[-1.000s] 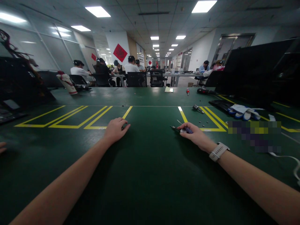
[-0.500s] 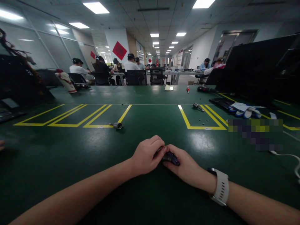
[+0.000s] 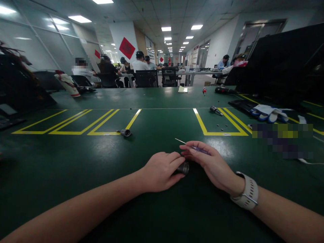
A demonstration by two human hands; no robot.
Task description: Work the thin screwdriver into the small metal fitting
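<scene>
My left hand (image 3: 163, 170) is wrapped round a dark metal cylindrical part (image 3: 184, 167), whose round end shows beyond the fingers; its other end is hidden in the palm. My right hand (image 3: 206, 158) grips a screwdriver (image 3: 201, 150) by its purple handle, with the thin shaft pointing up and left, clear of the cylinder. Farther off to the left, a similar metal cylinder with a thin stem (image 3: 126, 132) lies by a yellow line. Another such part (image 3: 215, 110) rests inside the right yellow marking, with several tiny dark pieces (image 3: 222, 129) in front of it.
Yellow tape (image 3: 202, 121) marks boxes on the green table (image 3: 162, 101). White-and-blue gloves (image 3: 269, 113) lie at right, near a black power tool (image 3: 225, 90) and a red screwdriver (image 3: 204, 91). A notepad (image 3: 182, 89) is at the far edge. Several people sit at desks beyond.
My right hand has moved up and right, away from the left hand, carrying the screwdriver off the cylinder. The shaft and the cylinder's round end now show. The view has shifted slightly.
</scene>
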